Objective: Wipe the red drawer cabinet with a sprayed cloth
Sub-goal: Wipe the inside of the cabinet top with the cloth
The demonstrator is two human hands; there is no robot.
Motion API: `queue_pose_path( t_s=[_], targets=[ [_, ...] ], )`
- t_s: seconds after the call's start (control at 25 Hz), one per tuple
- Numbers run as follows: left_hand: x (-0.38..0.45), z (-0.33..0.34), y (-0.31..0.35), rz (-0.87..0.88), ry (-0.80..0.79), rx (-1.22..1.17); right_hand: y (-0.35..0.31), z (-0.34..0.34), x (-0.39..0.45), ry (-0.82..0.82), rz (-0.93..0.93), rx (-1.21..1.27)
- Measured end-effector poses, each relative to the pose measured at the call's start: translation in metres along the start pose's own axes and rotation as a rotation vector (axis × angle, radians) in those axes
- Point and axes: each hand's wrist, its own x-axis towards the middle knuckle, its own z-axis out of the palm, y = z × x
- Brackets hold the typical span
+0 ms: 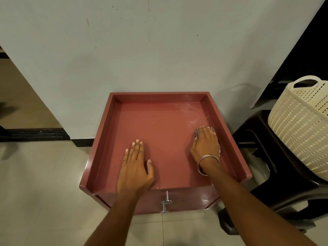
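On the red drawer cabinet (159, 121) top's right side, right hand (205, 144) presses checked cloth (213, 130) flat, left hand (135, 166) spread empty as brace; only far-right corner shows wipe streaks, drawer fronts apparently untouched.

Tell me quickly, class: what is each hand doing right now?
Left hand: open, flat on the red cabinet top, holding nothing.
Right hand: pressed down on the cloth near the cabinet's right rim.
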Motion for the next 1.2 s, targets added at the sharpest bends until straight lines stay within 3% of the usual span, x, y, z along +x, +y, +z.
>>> queue_pose_path(
  t_s=[0.28,0.52,0.84,1.04,1.2],
  targets=[
    [0.001,0.000,-0.002,0.004,-0.006,-0.010,0.004,0.003,0.013,-0.012,-0.189,0.010],
    [0.001,0.003,-0.002,-0.005,-0.002,-0.003,0.014,0.006,0.028,0.036,-0.039,-0.035],
    [0.000,0.000,-0.003,0.000,-0.022,-0.023,0.006,0.011,0.032,0.009,-0.185,0.027],
    [0.002,0.000,-0.002,-0.013,-0.033,-0.021,0.021,0.007,0.041,0.027,-0.066,-0.020],
    [0.001,-0.002,0.000,-0.009,-0.039,-0.017,-0.018,0.015,0.039,-0.004,-0.133,0.005]
  ],
)
